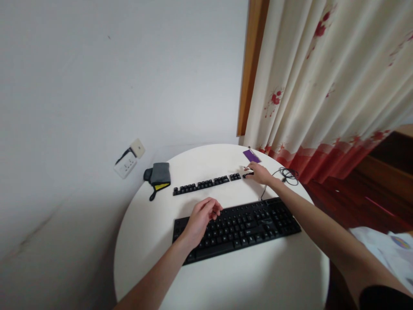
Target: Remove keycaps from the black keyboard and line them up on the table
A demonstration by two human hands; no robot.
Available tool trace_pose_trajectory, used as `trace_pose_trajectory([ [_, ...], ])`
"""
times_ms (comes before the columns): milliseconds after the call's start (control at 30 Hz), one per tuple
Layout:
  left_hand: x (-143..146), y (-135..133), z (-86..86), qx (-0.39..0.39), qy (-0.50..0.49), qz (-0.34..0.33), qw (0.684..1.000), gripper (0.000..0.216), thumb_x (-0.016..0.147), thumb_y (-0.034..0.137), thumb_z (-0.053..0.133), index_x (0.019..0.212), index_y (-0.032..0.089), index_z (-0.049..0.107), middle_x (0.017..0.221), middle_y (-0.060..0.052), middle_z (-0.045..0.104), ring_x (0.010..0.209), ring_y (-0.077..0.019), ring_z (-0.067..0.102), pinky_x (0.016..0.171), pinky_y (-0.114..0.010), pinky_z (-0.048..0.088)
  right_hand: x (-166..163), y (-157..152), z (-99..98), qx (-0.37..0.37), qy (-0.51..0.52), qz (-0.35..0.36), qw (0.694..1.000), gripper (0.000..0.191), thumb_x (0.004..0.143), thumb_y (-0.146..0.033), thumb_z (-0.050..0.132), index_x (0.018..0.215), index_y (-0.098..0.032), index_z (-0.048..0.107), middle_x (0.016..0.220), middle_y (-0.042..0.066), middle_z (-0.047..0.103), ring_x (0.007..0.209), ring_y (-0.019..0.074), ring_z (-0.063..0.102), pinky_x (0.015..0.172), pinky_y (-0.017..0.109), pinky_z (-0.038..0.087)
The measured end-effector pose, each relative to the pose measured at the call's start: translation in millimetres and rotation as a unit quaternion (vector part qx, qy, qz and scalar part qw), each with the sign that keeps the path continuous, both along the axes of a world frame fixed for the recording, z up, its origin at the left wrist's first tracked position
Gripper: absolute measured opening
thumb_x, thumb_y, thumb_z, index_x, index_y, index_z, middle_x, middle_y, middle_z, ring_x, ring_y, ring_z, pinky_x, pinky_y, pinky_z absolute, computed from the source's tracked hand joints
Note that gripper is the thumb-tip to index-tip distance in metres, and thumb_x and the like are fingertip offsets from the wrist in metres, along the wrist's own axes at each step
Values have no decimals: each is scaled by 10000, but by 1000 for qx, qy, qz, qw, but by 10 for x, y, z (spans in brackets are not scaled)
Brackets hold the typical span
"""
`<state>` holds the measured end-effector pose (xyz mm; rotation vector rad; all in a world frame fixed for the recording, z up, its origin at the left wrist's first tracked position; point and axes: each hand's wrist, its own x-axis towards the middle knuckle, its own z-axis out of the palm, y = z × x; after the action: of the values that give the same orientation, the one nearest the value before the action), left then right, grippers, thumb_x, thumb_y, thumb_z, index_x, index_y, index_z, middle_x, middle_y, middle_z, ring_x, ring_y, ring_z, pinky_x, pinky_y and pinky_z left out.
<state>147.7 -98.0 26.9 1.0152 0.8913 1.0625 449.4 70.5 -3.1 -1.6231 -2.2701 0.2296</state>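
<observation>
My left hand (204, 215) hovers over the left part of a black keyboard (241, 230), its fingers loosely curled and slightly apart, with nothing visible in them. At the right end of a row of loose black keycaps (204, 185), my right hand (258, 173) has its fingers pinched together. A thin, light-coloured tool (245, 167) sticks out of its fingertips; its exact kind is too small to tell. Just below those fingertips lie a few black keycaps (247, 175), partly hidden by the hand. My left forearm and hand cover some of the keyboard's left side.
The round white table (145, 241) stands by a wall with a socket (125, 165). On it lie a grey pouch (160, 173) with a yellow edge, a purple card (251, 156) and a coiled cable (288, 174). A flowered curtain (309, 86) hangs behind.
</observation>
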Motion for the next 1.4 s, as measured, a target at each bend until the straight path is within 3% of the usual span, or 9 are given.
trace_pose_trajectory([
  [233,-7,5,-6,9,10,-7,1000,270,898,375,580,784,135,629,796,-56,619,705,-131,519,602,-246,358,-167,-15,40,-27,-71,32,997,296,791,-242,701,1085,-214,696,1183,87,602,938,226,642,749,257,430],
  [467,-22,13,14,20,45,-12,999,305,898,404,574,779,131,637,782,-51,629,596,-91,424,530,-245,262,-177,10,80,-45,-111,44,992,258,819,-242,668,1074,-214,687,1184,93,597,939,235,649,758,262,429],
  [733,-31,1,39,29,59,-28,997,313,913,395,549,780,127,642,799,-53,628,558,-71,369,515,-255,217,-188,-3,100,-51,-118,46,991,230,830,-232,642,1054,-211,690,1170,94,604,923,235,650,747,265,431],
  [933,-35,-5,45,30,53,-38,997,316,914,393,554,775,122,639,796,-56,630,555,-69,363,515,-257,215,-219,44,115,-48,-100,25,994,310,860,-263,613,1161,-204,656,1269,100,569,1005,234,628,807,270,434],
  [1133,-27,-11,72,24,55,-32,998,313,900,402,568,773,124,634,768,-54,622,553,-76,374,515,-256,217,-354,71,114,-65,-104,11,992,237,881,-148,514,1018,-176,706,1229,120,604,922,214,648,766,262,432],
  [1400,-36,3,62,22,55,-34,998,319,901,402,565,768,122,636,783,-61,626,560,-81,386,517,-261,213,-380,123,78,-69,-121,-4,990,274,897,-171,488,1071,-162,700,1211,144,621,940,233,651,747,264,439],
])
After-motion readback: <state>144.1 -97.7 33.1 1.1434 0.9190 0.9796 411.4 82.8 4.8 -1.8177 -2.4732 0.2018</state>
